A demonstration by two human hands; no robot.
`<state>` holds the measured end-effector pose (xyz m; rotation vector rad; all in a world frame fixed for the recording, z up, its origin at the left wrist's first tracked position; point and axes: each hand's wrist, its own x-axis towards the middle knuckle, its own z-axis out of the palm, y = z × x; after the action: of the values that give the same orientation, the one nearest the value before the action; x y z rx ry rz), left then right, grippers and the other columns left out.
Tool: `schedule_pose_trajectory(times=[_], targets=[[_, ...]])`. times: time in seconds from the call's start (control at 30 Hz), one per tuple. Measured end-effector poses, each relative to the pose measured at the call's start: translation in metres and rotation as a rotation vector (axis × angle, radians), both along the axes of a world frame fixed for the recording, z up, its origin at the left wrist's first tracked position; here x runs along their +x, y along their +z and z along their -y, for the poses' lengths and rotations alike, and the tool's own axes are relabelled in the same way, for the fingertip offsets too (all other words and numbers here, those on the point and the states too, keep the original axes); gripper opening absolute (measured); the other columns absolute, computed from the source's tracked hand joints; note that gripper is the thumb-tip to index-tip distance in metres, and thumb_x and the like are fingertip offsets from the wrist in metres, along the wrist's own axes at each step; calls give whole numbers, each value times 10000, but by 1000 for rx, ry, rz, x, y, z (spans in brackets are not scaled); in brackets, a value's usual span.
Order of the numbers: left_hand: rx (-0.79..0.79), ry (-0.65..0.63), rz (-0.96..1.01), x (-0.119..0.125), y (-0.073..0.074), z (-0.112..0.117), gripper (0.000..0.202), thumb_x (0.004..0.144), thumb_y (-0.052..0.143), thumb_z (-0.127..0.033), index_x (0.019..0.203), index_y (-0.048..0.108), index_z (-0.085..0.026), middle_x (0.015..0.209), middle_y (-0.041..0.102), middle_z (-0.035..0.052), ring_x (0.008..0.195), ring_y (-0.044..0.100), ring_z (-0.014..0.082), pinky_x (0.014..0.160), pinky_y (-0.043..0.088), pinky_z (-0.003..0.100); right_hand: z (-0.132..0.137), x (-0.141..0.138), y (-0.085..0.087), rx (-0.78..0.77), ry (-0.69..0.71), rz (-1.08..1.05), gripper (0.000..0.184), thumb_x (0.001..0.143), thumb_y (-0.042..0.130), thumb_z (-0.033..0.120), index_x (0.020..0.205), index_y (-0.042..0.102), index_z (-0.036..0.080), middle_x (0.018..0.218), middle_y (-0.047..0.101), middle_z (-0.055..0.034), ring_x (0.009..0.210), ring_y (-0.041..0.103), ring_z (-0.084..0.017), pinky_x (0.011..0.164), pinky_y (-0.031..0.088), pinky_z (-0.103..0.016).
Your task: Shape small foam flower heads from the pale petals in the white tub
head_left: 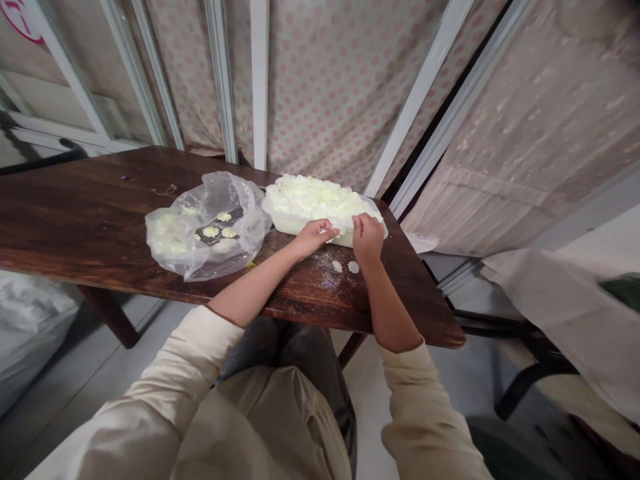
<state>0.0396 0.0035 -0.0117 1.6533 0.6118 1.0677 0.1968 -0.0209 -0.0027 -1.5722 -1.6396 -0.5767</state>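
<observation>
at the near edge of a heaped tub [286, 223] on the tabletop [75, 213], a left hand [319, 233] pinches a pale piece [331, 237]; the right hand [368, 237] curls narrow, contents impossible to tell. a light touch should spare frilled edges.

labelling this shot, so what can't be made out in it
Head view: what the left hand and right hand may pinch, too small and partly covered by them.
Head view: bottom of the tub, hidden under heaped pale pieces.
Head view: rest of the pink sign, cut off by the top edge.
</observation>
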Motion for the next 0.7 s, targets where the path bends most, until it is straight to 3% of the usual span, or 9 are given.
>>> schedule_pose_trajectory(times=[0.13, 0.2, 0.3, 0.4, 0.5, 0.57, 0.7], targets=[[20, -22, -14, 0, 1, 1, 295, 714, 581, -428, 720, 505, -143, 496, 352, -71, 467, 274, 46, 495, 221, 198, -3, 13, 0, 84, -176, -135, 287, 879, 353, 377, 926, 557, 180, 834, 578, -51, 846, 453, -197, 762, 295, -330], [35, -26, -14, 0, 1, 1, 299, 702, 595, -420, 757, 542, -131, 523, 391, -61, 494, 306, 50, 517, 244, 199, -2, 15, 0, 97, -182, -141, 306, 875, 353, 386, 988, 559, 190, 934, 571, -65, 921, 436, -213, 799, 288, -355], [63, -22, 4, 0, 0, -1, 309, 683, 612, -412, 775, 570, -120, 582, 454, -47, 534, 346, 55, 559, 280, 203, 3, 9, 2, 65, 10, -76, 329, 888, 313, 382, 957, 588, 213, 1010, 557, -59, 984, 419, -213, 848, 265, -373], [107, -3, 10, -1, -1, -4, 311, 678, 616, -410, 766, 581, -114, 656, 511, -29, 593, 395, 63, 622, 311, 210, 7, -2, 4, -27, 270, -36, 302, 875, 358, 392, 846, 598, 211, 925, 579, -25, 949, 447, -185, 859, 262, -351], [132, 17, 0, -1, -1, -5, 308, 678, 614, -413, 738, 577, -113, 679, 526, -23, 626, 412, 69, 662, 324, 218, 6, -10, 5, -81, 353, -90, 294, 863, 394, 388, 734, 565, 187, 805, 578, -7, 857, 476, -156, 835, 278, -325], [126, 17, -6, -1, -2, -5, 309, 678, 612, -418, 709, 562, -116, 655, 513, -30, 611, 400, 68, 658, 328, 220, 4, -9, 5, -71, 292, -135, 299, 865, 390, 381, 710, 550, 181, 768, 569, -4, 826, 479, -151, 831, 279, -327], [100, -25, 0, 0, -3, -6, 311, 674, 616, -420, 718, 570, -116, 655, 529, -23, 607, 413, 70, 656, 337, 225, -1, 3, 1, 13, 5, -197, 301, 857, 392, 396, 734, 562, 180, 831, 582, -30, 871, 457, -188, 845, 258, -376]])
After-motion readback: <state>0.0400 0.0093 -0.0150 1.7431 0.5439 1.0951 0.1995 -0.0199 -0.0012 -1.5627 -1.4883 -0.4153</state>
